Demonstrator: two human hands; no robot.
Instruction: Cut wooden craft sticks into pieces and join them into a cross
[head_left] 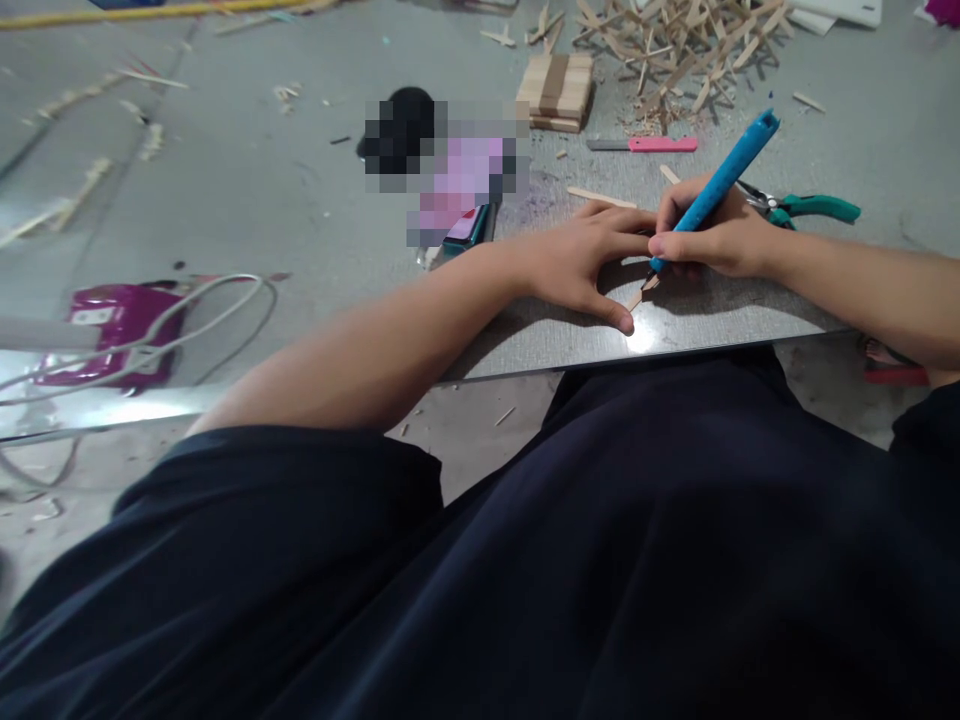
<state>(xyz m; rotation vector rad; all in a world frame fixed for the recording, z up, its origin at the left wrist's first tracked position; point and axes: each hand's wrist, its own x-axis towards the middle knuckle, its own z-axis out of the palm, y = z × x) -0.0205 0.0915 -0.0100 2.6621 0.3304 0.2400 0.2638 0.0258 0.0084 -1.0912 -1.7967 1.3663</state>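
"Grey worktop [300,200] under both hands. Going from the left, how would you handle this step?"

"Start with the left hand [581,252]: it lies wide, fingers spread, its thumb at the near end of a small wooden stick [637,299]. I'd press down firmly there, since so slight a strip would probably swivel under a sideways push."

"Where is the stick, exactly?"

"On the worktop, close to its front edge, between the left thumb and the right hand [709,232]."

"And that right hand?"

"Wrapped around a blue pen-like tool [724,178], gripped low, with the dark tip down at the stick. Low should give good control. Light, short strokes seem best, with the left thumb kept out of the tip's path. Whether the tip marks or cuts, I can't tell. Beyond are green-handled pliers [821,207], unheld."

"Any containers, left to right again?"

"Far left, a purple case [131,305] with a pale cable [241,277] looped by it; perhaps a box, perhaps a pouch, and its inside doesn't show. Farther right, a stack of flat sticks [574,88] wears a brown band [553,85]: a wrapper rather than a container."

"And the heap of thin wood pieces [675,50] beyond that?"

"Lying loose, straight on the worktop."
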